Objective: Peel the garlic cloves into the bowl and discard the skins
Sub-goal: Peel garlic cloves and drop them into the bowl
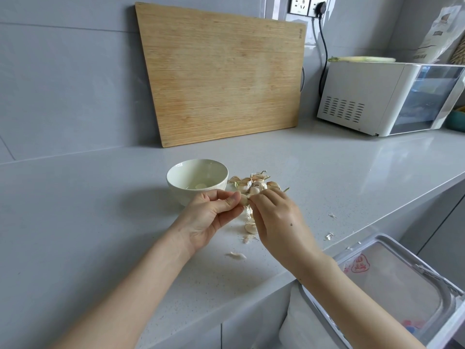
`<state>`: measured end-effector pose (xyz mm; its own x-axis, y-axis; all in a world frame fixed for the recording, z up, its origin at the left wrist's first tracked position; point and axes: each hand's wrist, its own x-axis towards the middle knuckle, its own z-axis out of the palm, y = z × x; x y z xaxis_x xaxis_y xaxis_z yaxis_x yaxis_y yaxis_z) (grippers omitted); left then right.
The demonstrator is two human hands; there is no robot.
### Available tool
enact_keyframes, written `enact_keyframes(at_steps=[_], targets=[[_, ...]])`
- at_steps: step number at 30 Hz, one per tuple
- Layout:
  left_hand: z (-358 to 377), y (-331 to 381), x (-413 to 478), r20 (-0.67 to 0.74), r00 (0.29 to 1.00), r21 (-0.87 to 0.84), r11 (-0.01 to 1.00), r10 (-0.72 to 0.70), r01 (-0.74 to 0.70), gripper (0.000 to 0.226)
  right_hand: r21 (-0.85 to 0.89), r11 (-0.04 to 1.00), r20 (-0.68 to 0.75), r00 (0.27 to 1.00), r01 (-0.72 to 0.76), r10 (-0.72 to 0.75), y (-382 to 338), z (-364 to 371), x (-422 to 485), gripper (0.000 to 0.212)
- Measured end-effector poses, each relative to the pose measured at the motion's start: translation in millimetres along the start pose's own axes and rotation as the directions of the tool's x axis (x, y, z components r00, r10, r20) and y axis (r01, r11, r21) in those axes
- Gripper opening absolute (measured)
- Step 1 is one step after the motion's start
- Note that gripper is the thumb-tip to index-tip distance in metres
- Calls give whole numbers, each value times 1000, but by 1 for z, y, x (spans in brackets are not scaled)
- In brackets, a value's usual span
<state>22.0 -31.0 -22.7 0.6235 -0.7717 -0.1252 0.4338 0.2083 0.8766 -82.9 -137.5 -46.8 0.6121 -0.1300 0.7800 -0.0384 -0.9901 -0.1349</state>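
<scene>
Just right of the white bowl [197,181], the left hand [211,217] pinches a garlic clove [243,199] while the right hand [279,220] grips its papery skin, likely light, brittle, best taken at the tip, the bin [402,285] rightmost.

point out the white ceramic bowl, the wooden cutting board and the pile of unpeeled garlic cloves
white ceramic bowl [176,183]: head view, on its outer left wall
wooden cutting board [221,76]: head view, middle of its face
pile of unpeeled garlic cloves [254,183]: head view, a clove mid-pile
</scene>
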Motion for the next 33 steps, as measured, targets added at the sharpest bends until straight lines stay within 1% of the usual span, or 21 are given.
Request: enact_keyframes(at_steps=[4, 7, 10, 14, 18, 20, 23, 25, 27, 30, 33], targets=[[0, 0, -1, 4, 1000, -29, 999, -27, 28, 5, -79, 995, -21, 998, 61, -63, -2, 0, 0, 18], [1, 1, -2, 35, 999, -22, 999, -40, 41, 11, -35, 997, -70, 995, 74, -77, -3, -1, 3, 21], [0, 3, -3, 58, 997, 1, 999, -46, 46, 18, 61, 997, -91, 995, 37, -32, -3, -2, 5, 23], [1, 6, -5, 92, 993, 75, 995, -71, 64, 6, 157, 986, -120, 990, -52, 71, 0, -5, 8, 24], [2, 7, -9, 139, 987, 134, 989, -76, 57, 6, 205, 975, -145, 982, -88, 119, 6, -9, 10, 19], [3, 8, -10, 153, 985, 148, 987, -82, 60, 5, 231, 966, -138, 979, -114, 148, 9, -11, 10, 18], [2, 8, -10, 144, 987, 139, 989, -78, 58, 3, 294, 941, -79, 977, -167, 198, 13, -12, 6, 22], [2, 8, -9, 124, 990, 125, 991, -67, 52, 4, 334, 931, -45, 985, -145, 169, 11, -13, 1, 24], [2, 7, -8, 107, 992, 112, 992, -61, 49, 5, 324, 942, -68, 992, -81, 109, 6, -13, -3, 23], [2, 6, -7, 109, 992, 111, 993, -59, 47, 3, 217, 975, -129, 992, 43, -15, 4, -11, -6, 17], [1, 5, -6, 118, 991, 128, 991, -63, 47, 5, 139, 983, -139, 985, 123, -104, 5, -10, -4, 11]])
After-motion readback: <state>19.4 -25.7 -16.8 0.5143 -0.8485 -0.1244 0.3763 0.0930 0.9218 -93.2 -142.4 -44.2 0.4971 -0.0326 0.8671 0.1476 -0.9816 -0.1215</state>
